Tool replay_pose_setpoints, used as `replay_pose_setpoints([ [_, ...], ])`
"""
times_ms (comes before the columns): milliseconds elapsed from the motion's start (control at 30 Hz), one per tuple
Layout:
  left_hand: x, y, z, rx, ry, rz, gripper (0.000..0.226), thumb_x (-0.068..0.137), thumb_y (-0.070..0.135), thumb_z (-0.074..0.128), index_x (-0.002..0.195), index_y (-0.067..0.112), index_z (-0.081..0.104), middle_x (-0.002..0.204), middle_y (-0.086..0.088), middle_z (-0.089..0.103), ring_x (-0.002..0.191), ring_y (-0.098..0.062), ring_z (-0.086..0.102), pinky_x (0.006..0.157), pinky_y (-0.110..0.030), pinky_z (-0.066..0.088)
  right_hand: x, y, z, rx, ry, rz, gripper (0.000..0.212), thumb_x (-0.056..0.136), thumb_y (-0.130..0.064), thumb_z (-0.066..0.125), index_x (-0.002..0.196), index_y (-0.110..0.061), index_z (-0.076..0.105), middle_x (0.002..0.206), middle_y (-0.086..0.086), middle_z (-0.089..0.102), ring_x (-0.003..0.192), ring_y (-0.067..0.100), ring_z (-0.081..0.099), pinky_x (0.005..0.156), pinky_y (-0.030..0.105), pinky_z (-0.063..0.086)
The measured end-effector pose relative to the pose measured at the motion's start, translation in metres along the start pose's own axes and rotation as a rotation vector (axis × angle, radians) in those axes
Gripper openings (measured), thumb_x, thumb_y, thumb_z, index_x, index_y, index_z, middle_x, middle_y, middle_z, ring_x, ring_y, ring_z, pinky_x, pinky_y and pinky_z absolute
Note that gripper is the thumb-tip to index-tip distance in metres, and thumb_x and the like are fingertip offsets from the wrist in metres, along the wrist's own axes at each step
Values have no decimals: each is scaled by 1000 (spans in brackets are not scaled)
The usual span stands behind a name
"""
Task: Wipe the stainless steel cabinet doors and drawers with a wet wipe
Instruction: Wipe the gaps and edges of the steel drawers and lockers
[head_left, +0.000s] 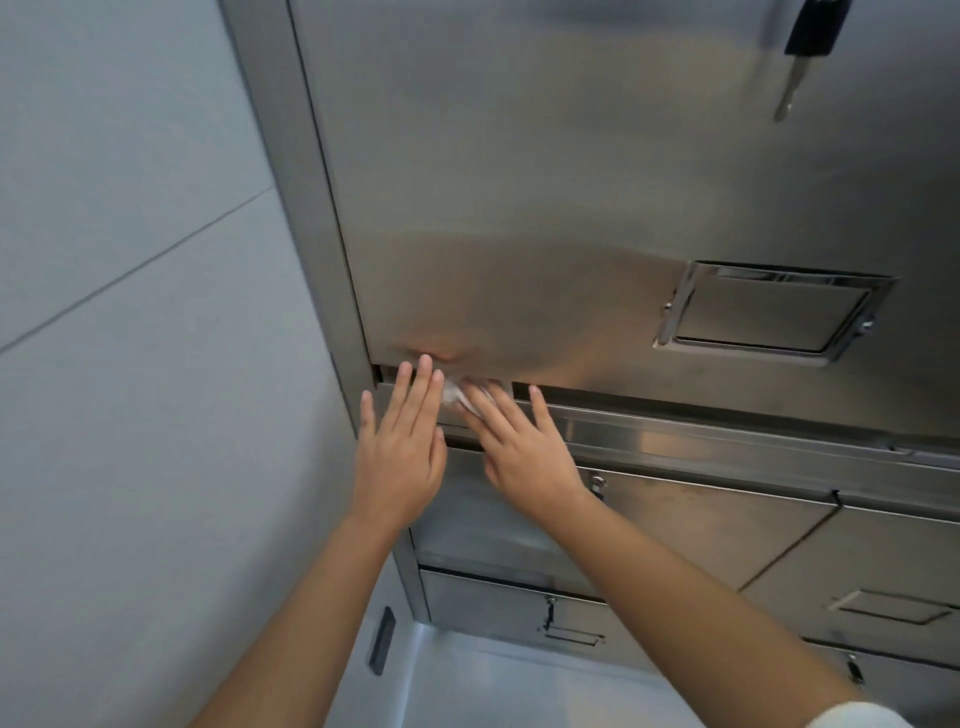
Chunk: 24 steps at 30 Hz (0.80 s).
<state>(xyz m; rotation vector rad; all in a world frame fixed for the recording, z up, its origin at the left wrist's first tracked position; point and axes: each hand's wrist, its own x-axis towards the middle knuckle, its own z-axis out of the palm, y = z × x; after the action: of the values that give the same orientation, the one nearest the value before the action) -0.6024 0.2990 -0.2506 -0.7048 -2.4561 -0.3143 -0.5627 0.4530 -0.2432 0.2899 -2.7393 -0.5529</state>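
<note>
— At the bottom-left corner of the steel door (519, 208), how many hands?
— Two. The left hand (400, 462) and the right hand (524, 457) both lie flat, fingers straight and released, gripping nothing.
— And the wet wipe (460, 392)?
— One, white and bunched. It is pressed under the right fingertips at the gap below the door, and the left fingertips touch its left side. What shows stretches left to right along that gap. The rest is hidden, so I cannot tell its true long axis.
— Handles?
— Three: one recessed handle (769, 312) on the door, two more lower down among the drawers (675, 525). One key (792, 88) hangs at the top right.
</note>
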Motion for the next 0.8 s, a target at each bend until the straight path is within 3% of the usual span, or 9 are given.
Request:
replay_pose_setpoints([
  [67,-1,12,6,-53,3,17,54,88,20,32,140,5,35,149,-9,27,137,-26,25,105,-57,13,-28,24,6,29,36,80,75,76,-30,65,143,-20,34,151,1,30,136,20,32,104,52,32],
  [167,-5,30,16,-88,-13,57,55,88,20,32,141,6,31,149,-9,26,137,-27,25,104,-58,13,-75,61,21,68,87,184,74,70,-22,73,138,-15,45,146,7,39,132,28,39,98,59,35],
  [300,-8,61,25,-146,-54,141,55,86,19,35,138,4,39,147,-10,32,134,-29,30,100,-61,17,-105,90,25,95,73,228,73,69,-20,75,136,-11,47,145,12,39,131,32,40,96,62,34],
  [500,-2,93,31,-135,-134,156,54,86,23,34,135,4,45,144,-11,39,132,-29,31,95,-65,29,-74,54,21,156,127,231,74,72,-27,72,139,-17,43,146,7,38,132,31,38,97,59,35],
  [633,-2,100,36,-118,-100,146,54,86,22,34,136,4,41,145,-11,36,136,-23,25,97,-65,19,-80,68,28,92,145,192,76,73,-26,69,142,-20,39,149,3,33,136,23,34,100,58,33],
  [733,1,114,36,-118,-80,172,54,86,22,35,137,4,41,145,-12,38,134,-28,30,97,-65,17,-110,98,42,34,160,216,76,69,-24,74,139,-20,44,146,6,39,132,26,40,99,61,31],
  [800,4,128,35,-126,-82,208,54,87,22,34,138,5,39,145,-11,37,134,-28,30,98,-64,19,-137,122,52,13,192,259,71,74,-21,68,140,-20,41,145,8,40,132,30,38,100,63,27],
])
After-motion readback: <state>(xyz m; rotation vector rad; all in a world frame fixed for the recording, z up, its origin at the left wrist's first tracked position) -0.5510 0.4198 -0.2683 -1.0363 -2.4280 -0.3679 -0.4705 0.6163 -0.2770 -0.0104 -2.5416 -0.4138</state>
